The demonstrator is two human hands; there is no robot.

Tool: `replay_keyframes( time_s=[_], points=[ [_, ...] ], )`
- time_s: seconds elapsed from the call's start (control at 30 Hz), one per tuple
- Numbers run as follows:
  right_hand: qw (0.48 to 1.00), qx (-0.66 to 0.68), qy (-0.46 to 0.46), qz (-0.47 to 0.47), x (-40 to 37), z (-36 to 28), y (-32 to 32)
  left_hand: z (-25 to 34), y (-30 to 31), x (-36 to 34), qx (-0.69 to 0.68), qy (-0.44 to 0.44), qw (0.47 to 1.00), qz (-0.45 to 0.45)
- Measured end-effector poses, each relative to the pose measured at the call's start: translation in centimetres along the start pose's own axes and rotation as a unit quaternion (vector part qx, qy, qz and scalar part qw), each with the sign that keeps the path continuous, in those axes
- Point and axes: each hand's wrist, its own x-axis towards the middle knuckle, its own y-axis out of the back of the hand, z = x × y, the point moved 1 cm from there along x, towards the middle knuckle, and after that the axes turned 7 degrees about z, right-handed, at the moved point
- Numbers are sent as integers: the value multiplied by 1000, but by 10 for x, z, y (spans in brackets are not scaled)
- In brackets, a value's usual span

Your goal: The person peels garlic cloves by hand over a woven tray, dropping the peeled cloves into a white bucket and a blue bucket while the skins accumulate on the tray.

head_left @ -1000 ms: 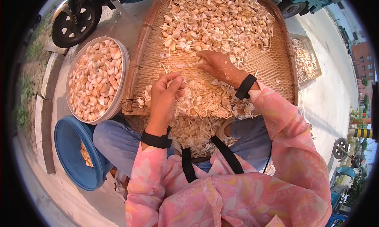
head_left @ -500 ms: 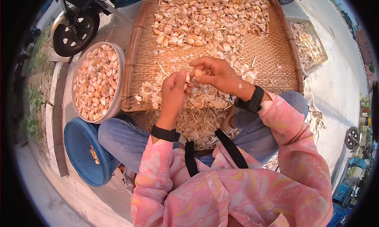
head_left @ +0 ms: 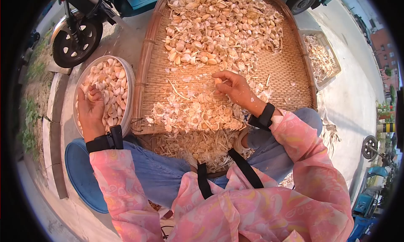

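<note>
My left hand is over the near left part of a round white tub of garlic cloves; its thumb and curled fingers are apart, and I make out no clove gripped between them. Above the woven tray, my right hand pinches a garlic clove between thumb and fingertips. Beneath and in front of it lie papery skins. A large heap of garlic cloves covers the tray's far part.
A blue bucket stands beside my left leg. Loose skins lie between my legs. To the right of the tray is a white crate of dry stems. A black wheel stands at upper left, another wheel beyond the tray.
My left hand has moved left from beside my right hand to the tub, and its fingers have parted. My right hand has shifted slightly right, still with a clove. The view has shifted a little.
</note>
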Motion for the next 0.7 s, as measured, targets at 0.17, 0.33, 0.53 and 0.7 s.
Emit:
replay_keyframes(
  time_s=[0.17, 0.33, 0.53, 0.7],
  points=[
    [997, 13, 74, 22, 2, -33, -26, -113, -7, -86, 160, 115, 974, -111],
    [900, -262, 342, -71, 3, -61, -53, -217, 5, -111, 45, 325, 942, -65],
    [738, -605, 300, -8, 83, -12, 5, -186, 7, -109, 184, 191, 962, -69],
    [914, -360, 175, -61, 56, -30, -16, -190, -3, -109, 349, 67, 930, -96]
  ],
)
